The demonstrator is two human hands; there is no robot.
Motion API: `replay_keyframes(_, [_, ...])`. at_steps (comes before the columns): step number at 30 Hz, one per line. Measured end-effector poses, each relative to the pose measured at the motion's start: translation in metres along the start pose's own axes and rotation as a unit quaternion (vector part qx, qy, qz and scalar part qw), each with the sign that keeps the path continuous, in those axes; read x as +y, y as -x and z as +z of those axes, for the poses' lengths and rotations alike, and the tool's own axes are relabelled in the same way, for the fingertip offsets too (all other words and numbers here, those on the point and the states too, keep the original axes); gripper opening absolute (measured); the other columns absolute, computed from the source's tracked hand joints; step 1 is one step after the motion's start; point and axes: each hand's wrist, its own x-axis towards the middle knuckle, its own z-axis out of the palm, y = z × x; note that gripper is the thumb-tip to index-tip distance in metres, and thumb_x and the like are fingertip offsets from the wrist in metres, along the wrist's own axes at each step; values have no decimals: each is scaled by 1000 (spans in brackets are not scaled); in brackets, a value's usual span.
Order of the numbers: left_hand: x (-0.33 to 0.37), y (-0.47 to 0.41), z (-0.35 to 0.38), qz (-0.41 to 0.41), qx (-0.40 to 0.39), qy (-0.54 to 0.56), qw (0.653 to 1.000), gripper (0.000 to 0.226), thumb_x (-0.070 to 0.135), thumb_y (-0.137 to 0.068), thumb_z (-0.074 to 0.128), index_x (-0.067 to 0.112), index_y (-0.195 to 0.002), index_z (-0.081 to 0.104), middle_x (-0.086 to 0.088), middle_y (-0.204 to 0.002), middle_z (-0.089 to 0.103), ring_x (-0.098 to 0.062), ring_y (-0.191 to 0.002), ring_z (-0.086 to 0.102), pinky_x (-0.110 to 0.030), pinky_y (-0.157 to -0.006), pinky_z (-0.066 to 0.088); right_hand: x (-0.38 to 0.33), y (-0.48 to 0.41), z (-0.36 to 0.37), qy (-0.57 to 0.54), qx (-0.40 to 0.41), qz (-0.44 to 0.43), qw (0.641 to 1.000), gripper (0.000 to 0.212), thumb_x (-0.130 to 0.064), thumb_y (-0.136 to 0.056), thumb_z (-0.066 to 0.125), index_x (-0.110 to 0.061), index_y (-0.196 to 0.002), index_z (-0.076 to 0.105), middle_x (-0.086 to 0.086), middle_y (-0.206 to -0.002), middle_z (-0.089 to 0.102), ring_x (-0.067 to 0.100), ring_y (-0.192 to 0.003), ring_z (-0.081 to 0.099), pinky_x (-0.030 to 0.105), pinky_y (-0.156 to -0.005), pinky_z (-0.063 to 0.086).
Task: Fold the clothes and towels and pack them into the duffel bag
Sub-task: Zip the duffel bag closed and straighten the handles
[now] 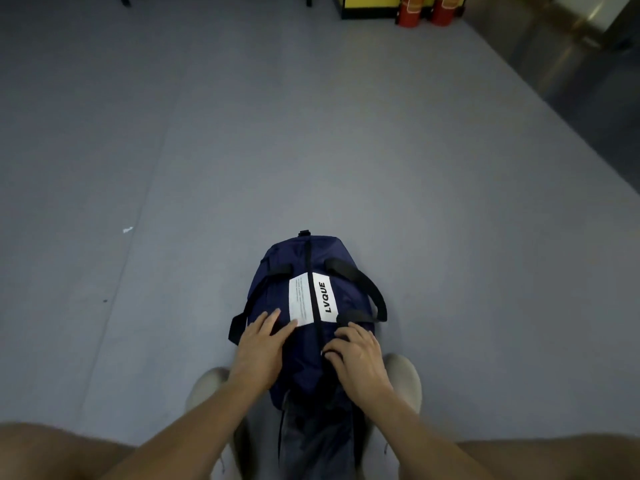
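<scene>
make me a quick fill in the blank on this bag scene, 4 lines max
1. The duffel bag on the floor is dark ___.
2. Its white label reads ___.
3. The left hand lies ___ on the bag, fingers straight.
4. Two ___ fire extinguishers stand at the far end of the room.

Missing words: blue; LVQUE; flat; red

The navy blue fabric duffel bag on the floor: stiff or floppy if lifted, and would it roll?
Probably floppy: the navy blue fabric duffel bag shows soft creased cloth, so it would likely sag between its black strap handles. It bulges full, so perhaps heavy; contents are hidden. Rolling seems unlikely: it rests broadly on the grey floor.
</scene>
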Motion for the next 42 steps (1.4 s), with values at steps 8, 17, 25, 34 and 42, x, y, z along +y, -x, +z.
replay_keyframes(8, [23,110,-5,-29,-34,12,999,57,28,-104,47,32,-157,27,-15,-161,29,-33,-143,36,-38,-114,35,-8,55,-7,25,61,-31,997,18,-31,-96,57,-30,-104,73,-8,-110,61,18,-116,52,37,-104,42])
replay_keyframes(17, [49,144,-18,-25,-14,30,999,61,38,-107,34,33,-159,3,-7,-166,16,-28,-151,21,-35,-121,24,-8,98,-21,77,-79,25,994,54,-44,-107,32,-34,-158,19,2,-166,20,27,-153,12,40,-122,20])
replay_keyframes(25, [51,136,32,18,-49,34,998,66,33,-103,48,31,-158,12,-11,-161,31,-34,-143,36,-41,-115,36,34,127,18,26,-142,97,985,62,-37,-107,34,-34,-160,0,6,-167,14,27,-152,16,39,-120,22])
replay_keyframes(34, [72,115,102,43,-141,27,989,72,32,-103,45,35,-160,0,-7,-166,18,-32,-143,33,-41,-114,35,90,113,96,-31,-214,95,972,63,-72,-93,-3,-53,-153,-1,3,-166,16,26,-150,25,31,-117,27])
replay_keyframes(42, [66,117,117,16,-204,21,979,62,28,-104,42,33,-159,15,-9,-163,23,-36,-144,31,-45,-111,36,85,109,142,-121,-311,214,918,48,-29,-107,35,-29,-155,34,5,-158,38,27,-141,41,32,-110,37])
